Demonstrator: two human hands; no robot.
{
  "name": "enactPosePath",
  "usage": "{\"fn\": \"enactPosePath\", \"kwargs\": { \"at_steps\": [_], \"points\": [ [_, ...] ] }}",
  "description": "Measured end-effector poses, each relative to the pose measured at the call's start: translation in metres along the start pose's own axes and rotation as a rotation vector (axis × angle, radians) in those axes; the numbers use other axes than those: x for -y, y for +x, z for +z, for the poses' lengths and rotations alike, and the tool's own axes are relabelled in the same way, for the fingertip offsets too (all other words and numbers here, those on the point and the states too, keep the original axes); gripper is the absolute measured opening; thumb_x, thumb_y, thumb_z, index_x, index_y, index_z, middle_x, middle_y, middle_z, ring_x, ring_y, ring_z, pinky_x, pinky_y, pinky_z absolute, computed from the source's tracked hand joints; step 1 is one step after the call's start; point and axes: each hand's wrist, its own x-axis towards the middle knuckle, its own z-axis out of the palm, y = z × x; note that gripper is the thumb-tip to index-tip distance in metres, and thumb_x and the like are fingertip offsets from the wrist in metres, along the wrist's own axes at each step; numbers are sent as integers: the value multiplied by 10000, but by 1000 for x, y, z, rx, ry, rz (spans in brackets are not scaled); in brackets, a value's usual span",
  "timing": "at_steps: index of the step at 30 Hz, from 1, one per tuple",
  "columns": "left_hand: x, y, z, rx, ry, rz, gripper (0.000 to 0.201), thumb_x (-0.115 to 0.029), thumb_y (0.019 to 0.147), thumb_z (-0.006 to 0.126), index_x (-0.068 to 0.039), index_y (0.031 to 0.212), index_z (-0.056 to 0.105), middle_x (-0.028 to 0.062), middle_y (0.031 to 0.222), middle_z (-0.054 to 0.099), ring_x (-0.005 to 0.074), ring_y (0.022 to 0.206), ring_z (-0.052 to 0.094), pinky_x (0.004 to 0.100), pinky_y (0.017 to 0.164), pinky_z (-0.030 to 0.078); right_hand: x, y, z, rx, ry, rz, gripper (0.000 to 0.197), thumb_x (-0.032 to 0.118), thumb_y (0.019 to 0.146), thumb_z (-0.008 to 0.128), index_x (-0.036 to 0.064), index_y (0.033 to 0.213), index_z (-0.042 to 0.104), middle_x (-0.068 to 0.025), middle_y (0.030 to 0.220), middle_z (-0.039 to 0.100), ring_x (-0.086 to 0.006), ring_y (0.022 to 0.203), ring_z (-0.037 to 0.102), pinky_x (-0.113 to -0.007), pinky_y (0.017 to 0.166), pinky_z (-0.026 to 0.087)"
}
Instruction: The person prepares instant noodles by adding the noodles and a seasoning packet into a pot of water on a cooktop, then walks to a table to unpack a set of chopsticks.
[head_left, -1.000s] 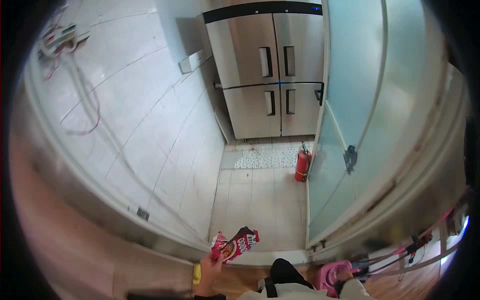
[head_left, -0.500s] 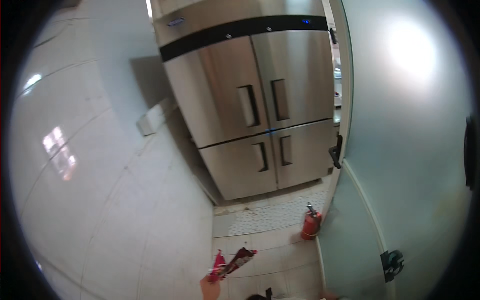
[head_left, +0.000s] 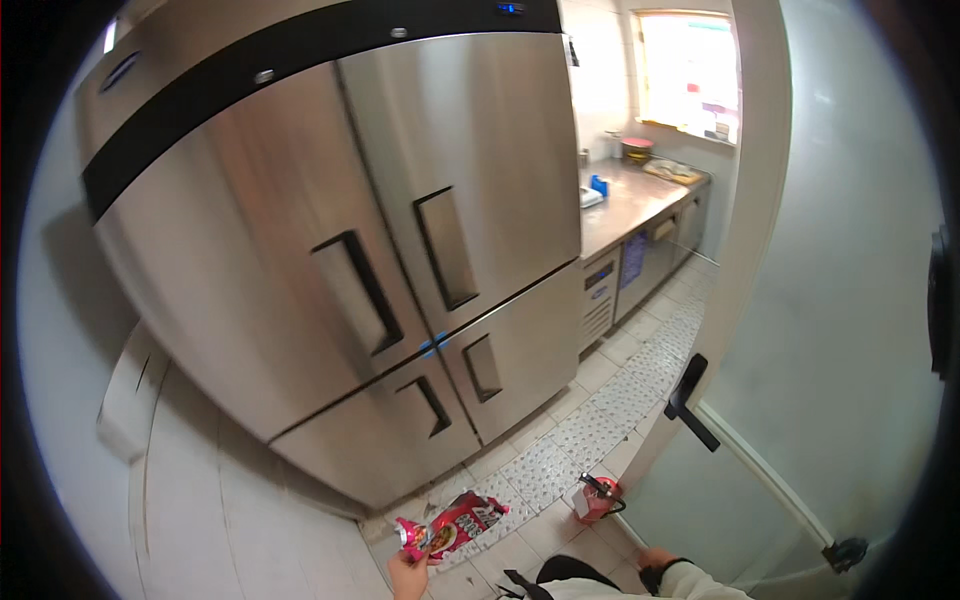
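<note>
My left hand (head_left: 408,575) is low in the view, with its fingers closed on the end of a shiny red food packet (head_left: 460,525). A bowl of food is pictured on the packet. A smaller pink-and-white piece (head_left: 410,535) stands beside it at my fingers; I cannot tell whether it is a second packet or a fold of the same one. To the right, my right hand (head_left: 655,557) shows below a black cuff and a pale sleeve, low beside the frosted door. Its fingers are too small and hidden to read.
A large steel four-door refrigerator (head_left: 480,150) stands ahead, its doors closed. A red fire extinguisher (head_left: 597,500) is on the tiled floor by the frosted door (head_left: 860,250), which has a black handle (head_left: 690,405). Beyond are a steel counter (head_left: 640,195) and a window (head_left: 687,70).
The refrigerator appears nearer and further left, and the counter and window have come into view. The packet now shows its printed front. My right hand and sleeve show more.
</note>
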Motion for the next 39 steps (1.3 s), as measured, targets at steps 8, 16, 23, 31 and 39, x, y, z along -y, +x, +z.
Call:
{"fn": "enactPosePath", "kwargs": {
  "at_steps": [8,16,23,31,39],
  "points": [
    [-89,219,119,338,-193,200,90,10,779,586,87,826,589,69,696,619,133,592,608,266,499,500,2,-11,42,80,559,532,271,221,735,517,30,899,618,-198,941,602,-343,884,577,-404,748,453],
    [-164,351,265,573,-348,88,99,19,798,567,64,885,581,84,792,613,134,610,580,261,495,495,61,107,-64,-79,821,390,282,231,735,520,27,905,617,-206,934,601,-341,882,580,-397,748,455],
    [-207,438,406,735,-329,108,106,22,803,552,49,902,580,81,823,615,153,633,589,272,557,505,55,165,-201,-393,985,384,292,240,735,523,25,910,616,-213,928,601,-340,879,582,-392,748,457],
    [-286,494,620,1116,-601,-80,203,19,810,542,40,1011,541,105,947,582,171,824,586,304,665,542,-26,147,-284,-456,1112,697,304,249,735,526,22,916,615,-221,922,599,-338,877,584,-385,748,459],
    [-307,515,768,1198,-490,-101,205,45,811,511,52,1014,536,92,947,585,156,838,582,293,700,526,-126,169,-350,-485,1247,866,315,259,736,529,20,923,614,-230,915,598,-337,874,586,-378,748,462]
  ]
}}
